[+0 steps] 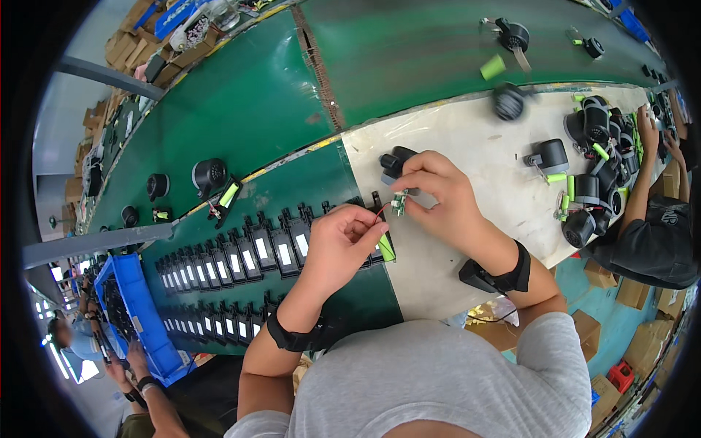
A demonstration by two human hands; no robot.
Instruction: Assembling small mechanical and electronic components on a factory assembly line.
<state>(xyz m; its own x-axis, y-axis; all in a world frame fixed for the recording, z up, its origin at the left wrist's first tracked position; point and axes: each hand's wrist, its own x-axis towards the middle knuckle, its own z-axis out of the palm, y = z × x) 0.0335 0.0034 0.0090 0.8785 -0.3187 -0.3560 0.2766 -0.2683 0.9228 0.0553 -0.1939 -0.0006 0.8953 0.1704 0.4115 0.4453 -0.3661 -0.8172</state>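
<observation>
Over the border between the green mat and the pale board, my right hand (444,201) pinches a small green circuit board (399,203) between thumb and fingers. My left hand (339,244) is closed in a pinch on a thin red wire (381,211) that runs up to the board. Beneath my hands, a lime-green cylindrical battery (385,247) lies by a black plastic housing (376,200), partly hidden by my left hand. Just beyond my right hand's fingers rests a black rounded device part (398,159).
Two rows of black housings with white labels (248,259) line the green mat at left, beside a blue crate (139,314). Black motor-like units (595,124) with green batteries pile up at right, near a co-worker's arm (641,175). More units (513,35) lie on the green conveyor (409,58).
</observation>
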